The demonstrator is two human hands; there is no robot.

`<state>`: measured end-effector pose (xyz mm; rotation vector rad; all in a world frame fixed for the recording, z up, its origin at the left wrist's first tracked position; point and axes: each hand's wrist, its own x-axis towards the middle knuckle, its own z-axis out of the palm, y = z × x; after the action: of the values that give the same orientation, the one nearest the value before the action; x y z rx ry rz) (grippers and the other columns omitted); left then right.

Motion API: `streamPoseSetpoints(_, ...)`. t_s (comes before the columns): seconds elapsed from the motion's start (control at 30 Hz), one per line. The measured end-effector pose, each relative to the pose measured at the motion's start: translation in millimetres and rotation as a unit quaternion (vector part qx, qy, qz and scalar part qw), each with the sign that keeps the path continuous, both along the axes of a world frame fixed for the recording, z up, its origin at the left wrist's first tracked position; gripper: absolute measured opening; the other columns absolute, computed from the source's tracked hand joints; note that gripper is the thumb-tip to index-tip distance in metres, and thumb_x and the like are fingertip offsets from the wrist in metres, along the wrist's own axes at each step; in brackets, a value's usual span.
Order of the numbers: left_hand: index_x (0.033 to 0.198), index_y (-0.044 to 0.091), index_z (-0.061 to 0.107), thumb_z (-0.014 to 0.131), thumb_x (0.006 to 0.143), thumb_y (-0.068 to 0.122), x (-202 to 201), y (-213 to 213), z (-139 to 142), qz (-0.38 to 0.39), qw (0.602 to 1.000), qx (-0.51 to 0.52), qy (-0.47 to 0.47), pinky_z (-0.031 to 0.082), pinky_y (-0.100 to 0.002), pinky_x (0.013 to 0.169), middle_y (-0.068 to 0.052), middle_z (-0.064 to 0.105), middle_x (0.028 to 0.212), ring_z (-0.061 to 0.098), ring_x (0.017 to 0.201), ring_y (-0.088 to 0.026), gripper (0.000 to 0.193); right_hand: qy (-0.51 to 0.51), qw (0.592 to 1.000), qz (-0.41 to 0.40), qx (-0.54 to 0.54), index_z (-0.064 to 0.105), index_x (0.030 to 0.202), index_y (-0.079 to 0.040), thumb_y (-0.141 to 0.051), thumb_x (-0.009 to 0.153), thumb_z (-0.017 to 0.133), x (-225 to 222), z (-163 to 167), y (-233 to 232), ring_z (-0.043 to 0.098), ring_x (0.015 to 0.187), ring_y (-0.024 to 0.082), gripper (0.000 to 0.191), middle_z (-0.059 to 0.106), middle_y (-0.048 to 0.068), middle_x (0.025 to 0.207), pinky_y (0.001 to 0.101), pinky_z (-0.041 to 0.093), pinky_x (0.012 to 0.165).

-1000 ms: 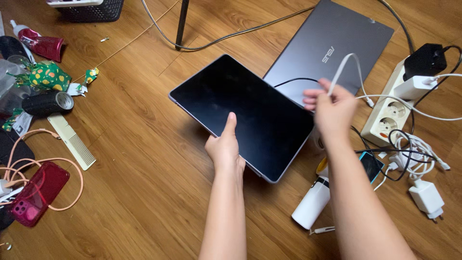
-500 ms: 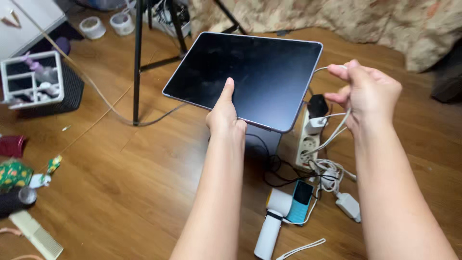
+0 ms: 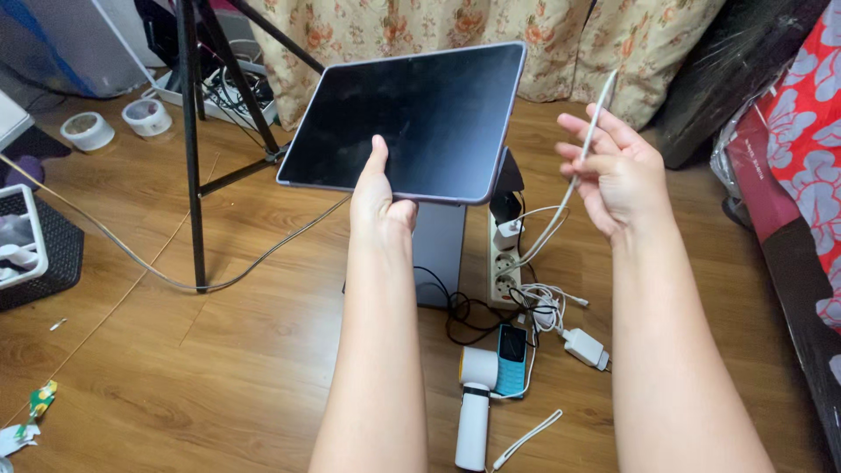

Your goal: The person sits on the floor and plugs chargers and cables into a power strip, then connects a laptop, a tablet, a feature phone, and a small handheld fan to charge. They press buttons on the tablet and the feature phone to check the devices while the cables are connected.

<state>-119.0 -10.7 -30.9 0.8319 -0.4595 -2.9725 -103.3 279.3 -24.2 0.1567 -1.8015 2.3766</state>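
tablet (image 3: 412, 118) x1 | white cable (image 3: 561, 197) x1 | hands x2: left hand (image 3: 378, 203), right hand (image 3: 616, 172) | tape rolls (image 3: 88, 130) x2 | power strip (image 3: 503, 263) x1 | phone (image 3: 511, 358) x1 | tripod (image 3: 194, 131) x1

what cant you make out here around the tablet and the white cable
Head view only:
- Laptop: mostly hidden behind the tablet and left hand.
- Power strip: its top end sits behind the tablet, so its socket count is unclear.
- White cable in the right hand: its far end is lost in the tangle by the strip.
- Basket: cut off by the left edge.
- Tablet's port side: not visible.
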Motion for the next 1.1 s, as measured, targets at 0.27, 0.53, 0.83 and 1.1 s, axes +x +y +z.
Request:
streamPoseSetpoints(0.27,0.119,-0.008,0.066,0.069,0.093,0.026,20,15,-21,0.008,0.999,-0.019,0.041,0.065,-0.042,0.088,-0.022,0.072,0.119,0.074,0.102,-0.030,0.043,-0.031,0.997,0.001,-0.073,0.061,0.125,0.005,-0.020,0.111,0.060,31,26,14,0.046,0.048,0.012,0.029,0.068,0.014,0.084,0.0259,0.034,0.043)
streamPoseSetpoints(0.53,0.110,-0.009,0.065,0.072,0.092,0.010,21,33,-20,0.139,0.962,-0.233,0.020,0.065,-0.037,0.073,-0.017,0.072,0.105,0.072,0.087,-0.023,0.027,-0.024,0.998,-0.051,-0.012,0.065,0.121,0.002,-0.003,0.092,0.059,52,61,-9,0.063,0.059,0.011,0.031,0.073,0.008,0.096,0.0266,0.052,0.055)
streamPoseSetpoints(0.83,0.110,-0.013,0.065,0.071,0.093,0.016,26,21,-16,0.118,0.979,-0.165,0.017,0.066,-0.042,0.076,-0.020,0.072,0.106,0.074,0.088,-0.027,0.033,-0.006,0.995,0.025,-0.099,0.069,0.123,0.007,-0.018,0.107,0.065,51,68,10,0.052,0.051,0.009,0.030,0.071,0.012,0.091,0.0263,0.045,0.047)
streamPoseSetpoints(1.1,0.126,-0.009,0.059,0.062,0.098,0.025,19,5,-23,0.054,0.997,-0.053,0.029,0.059,-0.049,0.088,-0.025,0.070,0.122,0.073,0.106,-0.035,0.045,-0.034,0.997,-0.014,-0.066,0.056,0.133,0.006,-0.005,0.103,0.062,35,53,34,0.056,0.065,0.013,0.033,0.069,0.011,0.099,0.0320,0.051,0.063)
